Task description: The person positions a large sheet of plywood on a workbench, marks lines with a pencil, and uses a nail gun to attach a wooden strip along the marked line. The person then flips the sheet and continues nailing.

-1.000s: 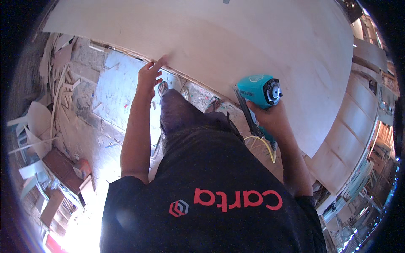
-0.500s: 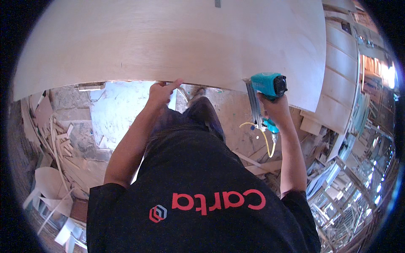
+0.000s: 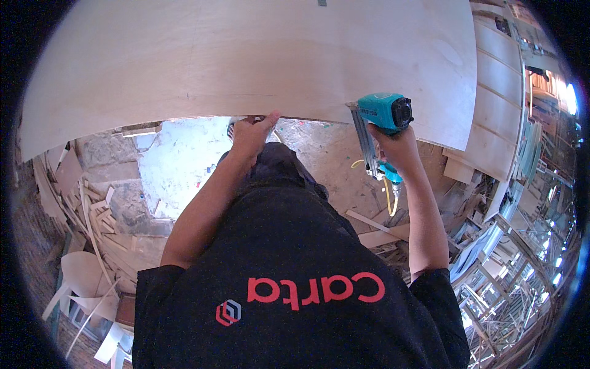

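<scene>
A large pale plywood sheet point(image 3: 246, 67) spans the upper part of the view, its near edge in front of my body. My left hand point(image 3: 252, 136) holds that near edge, with the thumb on top and the other fingers partly hidden beneath. My right hand point(image 3: 396, 147) is wrapped round the handle of a teal and black air nail gun point(image 3: 376, 111). The gun's nose is over the sheet close to its near edge; whether it touches the surface I cannot tell. A yellow hose point(image 3: 391, 200) hangs from the bottom of the gun.
Wood offcuts point(image 3: 101, 212) litter the floor at the left, near a curved pale wooden piece point(image 3: 89, 277). A white panel point(image 3: 178, 163) lies below the sheet. On the right stand a panelled wooden piece point(image 3: 495, 86) and a cluttered pile of frames point(image 3: 504, 264).
My left hand has shifted a little to the right along the sheet's edge. The nail gun in my right hand has moved slightly left and farther in over the sheet.
</scene>
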`<state>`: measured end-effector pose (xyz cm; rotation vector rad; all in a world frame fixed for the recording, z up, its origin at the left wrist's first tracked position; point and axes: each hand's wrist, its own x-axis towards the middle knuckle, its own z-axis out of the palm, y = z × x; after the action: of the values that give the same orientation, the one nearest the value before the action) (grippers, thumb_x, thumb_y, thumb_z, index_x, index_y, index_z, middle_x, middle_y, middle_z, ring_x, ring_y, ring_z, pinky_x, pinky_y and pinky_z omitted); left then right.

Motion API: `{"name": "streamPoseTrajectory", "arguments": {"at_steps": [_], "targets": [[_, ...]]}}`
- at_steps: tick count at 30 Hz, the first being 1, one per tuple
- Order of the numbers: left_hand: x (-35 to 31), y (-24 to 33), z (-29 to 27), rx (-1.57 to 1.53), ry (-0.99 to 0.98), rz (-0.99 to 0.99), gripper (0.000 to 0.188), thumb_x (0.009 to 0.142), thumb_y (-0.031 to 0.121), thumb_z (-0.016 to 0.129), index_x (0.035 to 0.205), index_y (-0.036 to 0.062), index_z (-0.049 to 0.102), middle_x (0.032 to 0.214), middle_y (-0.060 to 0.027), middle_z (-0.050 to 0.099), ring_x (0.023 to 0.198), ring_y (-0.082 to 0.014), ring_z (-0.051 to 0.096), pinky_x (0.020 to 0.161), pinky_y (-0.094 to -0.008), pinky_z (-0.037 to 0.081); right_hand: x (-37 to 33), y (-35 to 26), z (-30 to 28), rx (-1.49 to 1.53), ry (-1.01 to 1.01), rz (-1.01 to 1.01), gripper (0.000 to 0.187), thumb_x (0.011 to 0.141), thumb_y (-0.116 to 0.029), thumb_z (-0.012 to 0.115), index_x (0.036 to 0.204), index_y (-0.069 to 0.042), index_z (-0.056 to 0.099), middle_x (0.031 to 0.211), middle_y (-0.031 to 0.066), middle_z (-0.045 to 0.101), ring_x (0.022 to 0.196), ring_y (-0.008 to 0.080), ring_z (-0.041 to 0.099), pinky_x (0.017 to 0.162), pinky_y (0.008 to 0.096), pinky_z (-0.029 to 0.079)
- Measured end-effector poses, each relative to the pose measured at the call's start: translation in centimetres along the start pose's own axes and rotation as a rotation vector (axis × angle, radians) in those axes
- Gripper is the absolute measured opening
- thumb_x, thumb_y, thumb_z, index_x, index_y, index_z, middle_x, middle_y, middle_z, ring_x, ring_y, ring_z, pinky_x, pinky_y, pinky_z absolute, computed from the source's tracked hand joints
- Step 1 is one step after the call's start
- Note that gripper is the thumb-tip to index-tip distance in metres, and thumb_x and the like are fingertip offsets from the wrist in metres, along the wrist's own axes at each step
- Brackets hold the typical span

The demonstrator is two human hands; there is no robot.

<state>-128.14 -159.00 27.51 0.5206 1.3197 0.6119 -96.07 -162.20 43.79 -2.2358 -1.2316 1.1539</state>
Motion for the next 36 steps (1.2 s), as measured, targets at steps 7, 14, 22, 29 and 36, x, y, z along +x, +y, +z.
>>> {"name": "streamPoseTrajectory", "arguments": {"at_steps": [7,14,22,29,36], "targets": [[-0.7,0.2,0.5,0.048,0.051,0.034,0.047,0.094,0.037,0.082,0.116,-0.0028,0.071,0.093,-0.0112,0.074,0.065,-0.0179,0.066,0.050,-0.0315,0.049,0.0,-1.0,-0.3,-0.070,-0.026,0.004,0.024,0.095,-0.024,0.081,0.089,-0.005,0.068,0.063,-0.0010,0.059,0.050,0.0096,0.055,0.046,0.0289,0.043],[-1.4,1.3,0.6,0.001,0.051,-0.057,0.051,0.090,0.031,0.087,0.124,-0.0034,0.071,0.114,-0.0141,0.074,0.096,-0.0213,0.066,0.084,-0.0341,0.052,0.6,0.3,0.0,-0.148,0.039,-0.249,0.024,0.094,-0.026,0.081,0.096,-0.004,0.072,0.071,0.0021,0.064,0.059,0.0132,0.060,0.054,0.0317,0.046],[-1.7,1.8,-4.2,0.114,0.014,-0.125,0.087,0.080,0.051,0.090,0.133,-0.0123,0.063,0.128,-0.0191,0.070,0.109,-0.0246,0.067,0.089,-0.0388,0.054,0.2,-4.7,2.1,-0.144,-0.147,-0.142,0.038,0.091,-0.033,0.082,0.113,-0.004,0.076,0.100,0.0155,0.078,0.094,0.0298,0.075,0.082,0.0422,0.059],[-3.6,4.2,-13.4,0.053,0.247,-0.127,0.095,0.082,0.062,0.083,0.145,-0.0032,0.057,0.133,-0.0171,0.066,0.117,-0.0287,0.064,0.092,-0.0464,0.050,0.2,-7.7,5.4,-0.165,-0.127,-0.270,0.037,0.091,-0.036,0.081,0.110,-0.004,0.077,0.101,0.0198,0.079,0.100,0.0354,0.077,0.086,0.0449,0.060],[-3.6,7.3,-20.3,0.024,0.410,-0.110,0.098,0.082,0.065,0.082,0.148,-0.0016,0.053,0.143,-0.0208,0.059,0.126,-0.0337,0.060,0.101,-0.0514,0.048,-1.4,-10.0,6.3,-0.211,-0.111,-0.053,0.038,0.091,-0.024,0.082,0.118,0.000,0.074,0.105,0.0156,0.079,0.098,0.0241,0.076,0.087,0.0398,0.058]]}}
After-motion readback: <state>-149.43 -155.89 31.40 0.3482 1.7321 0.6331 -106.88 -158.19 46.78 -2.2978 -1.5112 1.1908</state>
